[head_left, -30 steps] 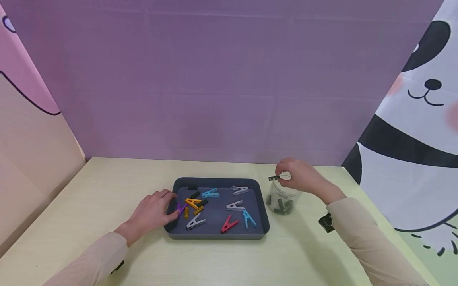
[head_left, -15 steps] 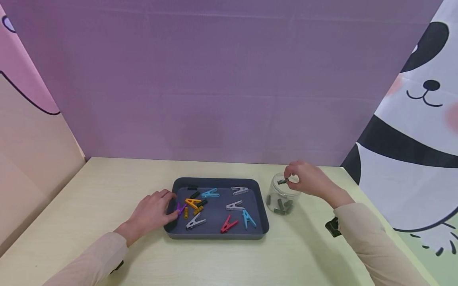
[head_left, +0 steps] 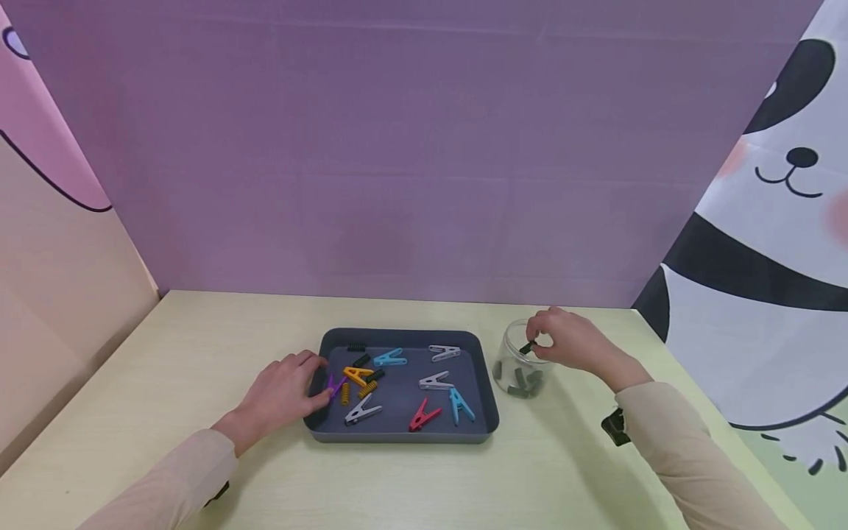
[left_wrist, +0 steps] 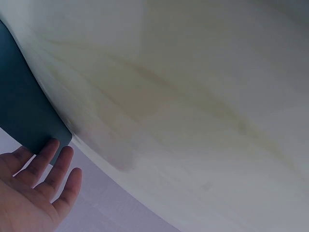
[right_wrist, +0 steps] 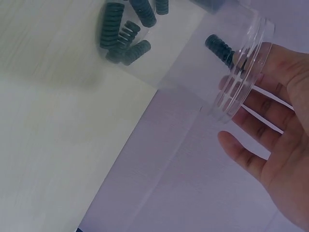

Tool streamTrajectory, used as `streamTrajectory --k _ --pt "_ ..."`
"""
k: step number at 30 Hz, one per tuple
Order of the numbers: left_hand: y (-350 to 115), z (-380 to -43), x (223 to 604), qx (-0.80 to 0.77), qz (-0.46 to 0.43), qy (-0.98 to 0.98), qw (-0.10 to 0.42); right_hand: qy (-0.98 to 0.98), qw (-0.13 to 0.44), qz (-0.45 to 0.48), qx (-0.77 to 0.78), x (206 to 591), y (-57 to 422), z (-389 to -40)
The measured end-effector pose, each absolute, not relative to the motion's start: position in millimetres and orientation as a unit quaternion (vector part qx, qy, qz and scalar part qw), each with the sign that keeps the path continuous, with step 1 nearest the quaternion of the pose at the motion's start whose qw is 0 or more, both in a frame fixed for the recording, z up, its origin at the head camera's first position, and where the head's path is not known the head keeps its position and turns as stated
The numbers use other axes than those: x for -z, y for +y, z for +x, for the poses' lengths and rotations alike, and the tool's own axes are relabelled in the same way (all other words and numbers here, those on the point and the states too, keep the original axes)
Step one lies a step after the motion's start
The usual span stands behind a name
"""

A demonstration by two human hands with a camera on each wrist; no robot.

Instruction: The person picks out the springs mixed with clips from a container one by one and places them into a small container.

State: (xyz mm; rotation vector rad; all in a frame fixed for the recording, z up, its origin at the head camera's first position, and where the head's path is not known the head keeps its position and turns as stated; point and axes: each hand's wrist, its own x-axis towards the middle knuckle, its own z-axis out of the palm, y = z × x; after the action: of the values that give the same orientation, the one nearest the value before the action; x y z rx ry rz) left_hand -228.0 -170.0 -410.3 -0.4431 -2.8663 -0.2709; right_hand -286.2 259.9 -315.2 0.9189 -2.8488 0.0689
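Observation:
My right hand [head_left: 570,340] pinches a dark coil spring [head_left: 526,347] between thumb and fingertips at the mouth of a clear jar [head_left: 506,353]. In the right wrist view, the spring [right_wrist: 219,50] is inside the jar, above several dark springs [right_wrist: 112,26] lying at the bottom. My left hand [head_left: 285,390] rests at the left edge of a dark grey tray [head_left: 404,437], beside a purple clip [head_left: 336,386]. Seen from the left wrist, its fingers [left_wrist: 60,162] are loosely extended, with some touching the tray's outer wall [left_wrist: 29,92].
The tray also holds blue [head_left: 389,358], white [head_left: 435,381], red [head_left: 424,417] and orange clips [head_left: 358,375]. Yellow springs [head_left: 345,394] and dark springs [head_left: 356,347] lie among them. A pale table [head_left: 371,486] bears everything, with a purple backdrop [head_left: 411,162] behind.
My right hand has moved the spring from the jar's left rim rightward and down into its mouth, and the spring now tilts. The left hand and tray have stayed put.

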Motion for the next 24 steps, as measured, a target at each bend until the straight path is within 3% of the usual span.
streamTrajectory --k 24 --pt "-169.6 -228.0 410.2 0.091 -0.15 -0.979 0.107 -0.952 0.071 0.297 -0.026 318.7 260.4 -285.8"
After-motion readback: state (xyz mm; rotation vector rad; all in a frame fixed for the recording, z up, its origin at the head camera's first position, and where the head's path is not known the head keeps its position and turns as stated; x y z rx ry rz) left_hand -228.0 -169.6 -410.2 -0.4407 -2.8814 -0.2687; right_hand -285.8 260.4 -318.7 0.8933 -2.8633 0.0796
